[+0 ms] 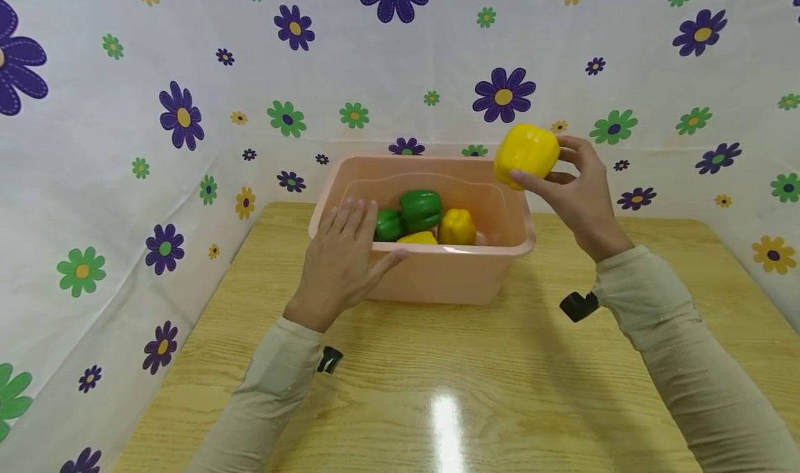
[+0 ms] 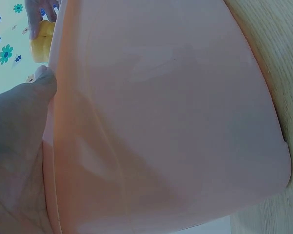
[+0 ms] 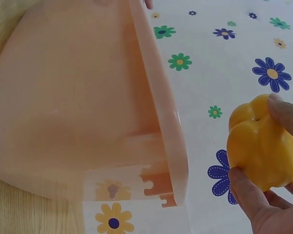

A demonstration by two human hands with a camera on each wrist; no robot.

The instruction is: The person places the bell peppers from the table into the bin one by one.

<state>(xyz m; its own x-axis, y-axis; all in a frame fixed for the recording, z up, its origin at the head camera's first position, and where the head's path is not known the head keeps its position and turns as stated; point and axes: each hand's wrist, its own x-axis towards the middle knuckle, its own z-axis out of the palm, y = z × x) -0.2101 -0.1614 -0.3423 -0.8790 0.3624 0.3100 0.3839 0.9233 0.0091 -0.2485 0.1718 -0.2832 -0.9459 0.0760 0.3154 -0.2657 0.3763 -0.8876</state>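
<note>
My right hand [image 1: 578,192] holds a yellow bell pepper [image 1: 528,152] above the right end of a pink plastic tub [image 1: 437,278]. In the right wrist view the thumb and fingers grip that yellow bell pepper [image 3: 263,144] from its sides. My left hand [image 1: 340,258] rests on the tub's near left rim, its fingers straight and reaching over the inside. Within the tub lie two green bell peppers [image 1: 421,210], one partly behind the left hand. Beside them are a yellow bell pepper [image 1: 457,227] and another yellow piece [image 1: 419,238], mostly hidden by the front rim.
The tub stands on a wood-grain table [image 1: 400,362], near its back edge. Behind and to the left hangs a white cloth [image 1: 206,14] printed with purple, green and yellow flowers. A small black device [image 1: 579,306] is at the right wrist, another [image 1: 330,359] at the left.
</note>
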